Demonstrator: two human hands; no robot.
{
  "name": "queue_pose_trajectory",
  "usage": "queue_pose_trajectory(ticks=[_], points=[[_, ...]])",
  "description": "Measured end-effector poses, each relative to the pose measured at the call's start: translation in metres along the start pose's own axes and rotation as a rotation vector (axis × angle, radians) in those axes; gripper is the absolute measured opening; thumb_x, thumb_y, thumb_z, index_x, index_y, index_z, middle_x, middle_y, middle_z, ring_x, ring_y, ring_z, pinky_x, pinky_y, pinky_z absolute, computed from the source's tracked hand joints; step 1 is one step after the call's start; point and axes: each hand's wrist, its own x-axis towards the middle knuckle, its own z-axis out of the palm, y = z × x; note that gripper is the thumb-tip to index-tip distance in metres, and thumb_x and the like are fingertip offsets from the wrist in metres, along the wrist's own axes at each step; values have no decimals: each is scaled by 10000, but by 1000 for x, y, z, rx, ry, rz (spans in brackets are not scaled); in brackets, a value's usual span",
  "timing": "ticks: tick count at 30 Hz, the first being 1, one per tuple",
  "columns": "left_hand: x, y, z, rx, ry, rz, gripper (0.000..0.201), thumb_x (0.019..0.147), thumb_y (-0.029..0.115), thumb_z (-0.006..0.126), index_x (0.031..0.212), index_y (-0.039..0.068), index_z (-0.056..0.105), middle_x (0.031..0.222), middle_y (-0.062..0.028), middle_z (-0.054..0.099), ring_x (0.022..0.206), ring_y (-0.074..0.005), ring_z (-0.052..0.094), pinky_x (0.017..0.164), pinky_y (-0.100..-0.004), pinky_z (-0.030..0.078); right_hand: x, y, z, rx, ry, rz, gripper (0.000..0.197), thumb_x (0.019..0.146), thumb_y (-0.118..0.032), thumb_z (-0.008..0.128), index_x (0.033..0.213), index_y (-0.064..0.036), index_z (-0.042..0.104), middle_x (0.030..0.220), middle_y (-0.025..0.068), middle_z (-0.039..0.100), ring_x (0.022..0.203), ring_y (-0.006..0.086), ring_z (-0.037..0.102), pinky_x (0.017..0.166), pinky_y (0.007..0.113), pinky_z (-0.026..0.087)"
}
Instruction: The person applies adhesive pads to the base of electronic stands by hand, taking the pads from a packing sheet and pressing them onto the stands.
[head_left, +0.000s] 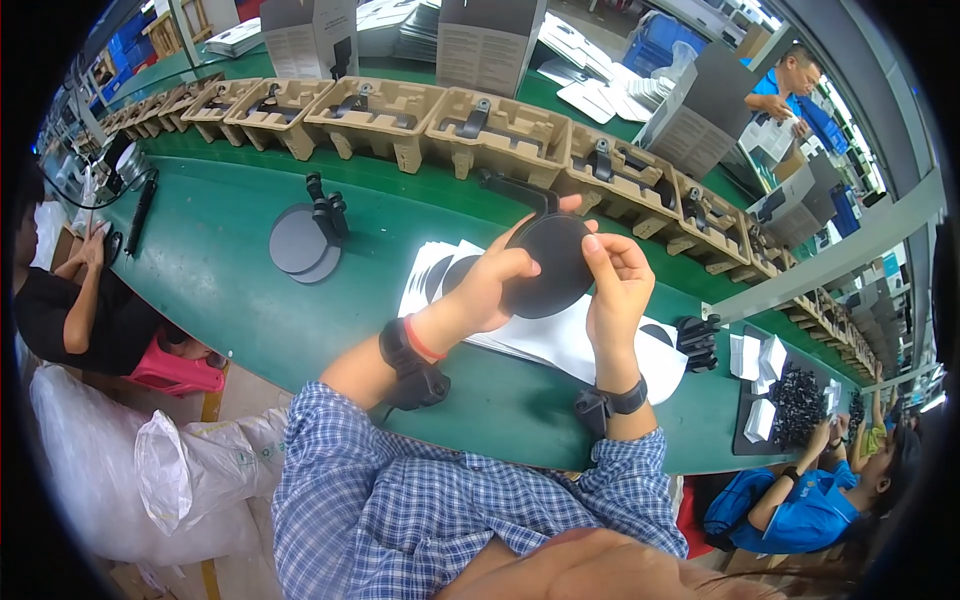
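Note:
Above the green bench I hold a black round base [552,268] with a black arm [520,190] reaching from its far edge. My left hand [485,285] grips its left side, thumb on the flat face. At the right rim, my right hand [618,275] pinches it between thumb and fingers; some fingertips are hidden. Beneath both hands lie white sheets [560,345] with dark round pads. To the left, two overlapping grey-faced round bases [298,243] rest with their black arms [326,205] folded up. Several black hinged parts [697,342] stand right of the sheets.
Brown moulded trays [497,132] holding black parts line the far side. Grey boxes [487,45] stand behind them. A metal post [830,265] slants at right. One worker [815,500] sits right by a dark tray of small parts [795,410]; another [75,310] sits left.

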Motion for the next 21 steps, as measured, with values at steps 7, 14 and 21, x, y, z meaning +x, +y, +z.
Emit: queue_pose_trajectory(ticks=[7, 14, 21], points=[[-5, 9, -4, -77, -45, 47, 662, 734, 137, 381, 1386, 34, 332, 1341, -157, 480, 1200, -266, 505, 1034, -371, 390, -2, -12, 2, -1063, 44, -894, 170, 761, -142, 745, 928, -111, 728, 858, -24, 694, 1038, 223, 504, 909, 344, 315], [-10, 15, -9, -147, -100, 11, 700, 703, 137, 432, 1387, 33, 324, 1314, -168, 476, 1166, -289, 524, 982, -463, 454, 19, -3, -10, -459, -147, -303, 197, 761, -140, 761, 939, -98, 689, 1193, 94, 492, 1028, 185, 472, 904, 333, 349], [-12, 24, -7, -76, -100, -13, 770, 683, 134, 494, 1423, 53, 297, 1337, -157, 464, 1139, -296, 541, 966, -439, 466, 23, -8, 0, -112, -221, -21, 337, 794, -83, 731, 1070, -40, 542, 929, 27, 593, 940, 128, 530, 867, 270, 417]])
